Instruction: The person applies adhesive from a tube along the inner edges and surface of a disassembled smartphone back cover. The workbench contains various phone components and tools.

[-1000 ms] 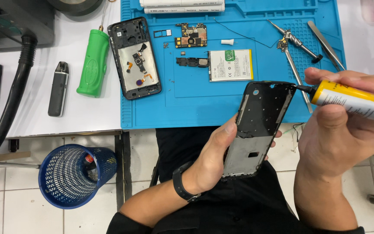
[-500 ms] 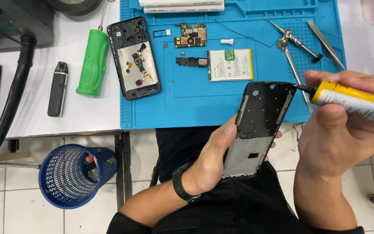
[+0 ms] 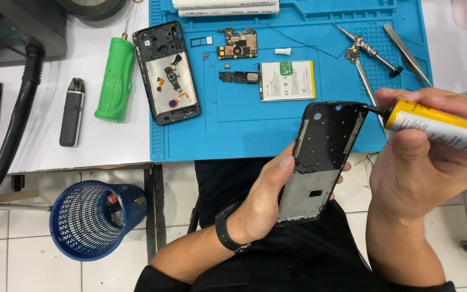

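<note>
Head view: bare black phone frame [image 3: 320, 162]

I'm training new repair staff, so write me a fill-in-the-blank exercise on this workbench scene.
1. The right hand holds a ____ glue tube with a black nozzle.
2. The left hand grips a black phone frame by its ____ half.
3. The green-handled tool lies on the ____ tabletop, beside the blue mat.

Missing words: yellow; lower; white

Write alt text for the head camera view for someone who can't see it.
The right hand presses a yellow glue tube's nozzle to the top corner of a black phone frame held by the left hand, above a blue repair mat with phone parts.
</note>
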